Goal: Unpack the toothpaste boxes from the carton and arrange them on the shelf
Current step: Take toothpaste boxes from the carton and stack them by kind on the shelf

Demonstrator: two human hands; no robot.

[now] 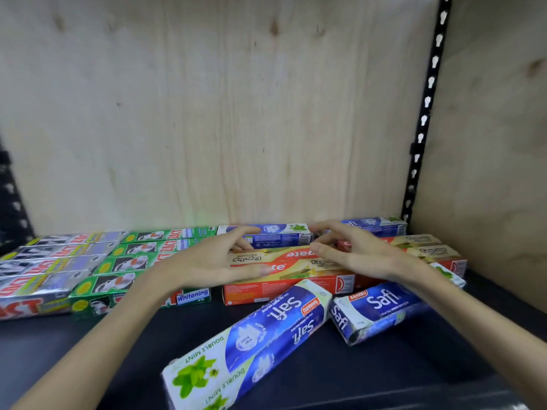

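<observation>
A blue Safi toothpaste box [278,235] lies along the back of the dark shelf [384,377]. My left hand [216,258] reaches over the red Colgate boxes [296,281], its loosely curved fingers touching the Safi box's left end. My right hand [355,253] hovers at the box's right end with fingers curved, holding nothing. Two more Safi boxes lie loose and askew at the front: a long one [266,338] and a shorter one [379,309]. Another Safi box [376,226] sits at the back right. The carton is out of view.
Green Zact boxes [139,263] and silver Zact boxes [44,261] lie in rows on the left. More Colgate boxes [429,250] fill the right rear. A plywood back panel [207,113] and a black slotted upright [426,113] bound the shelf.
</observation>
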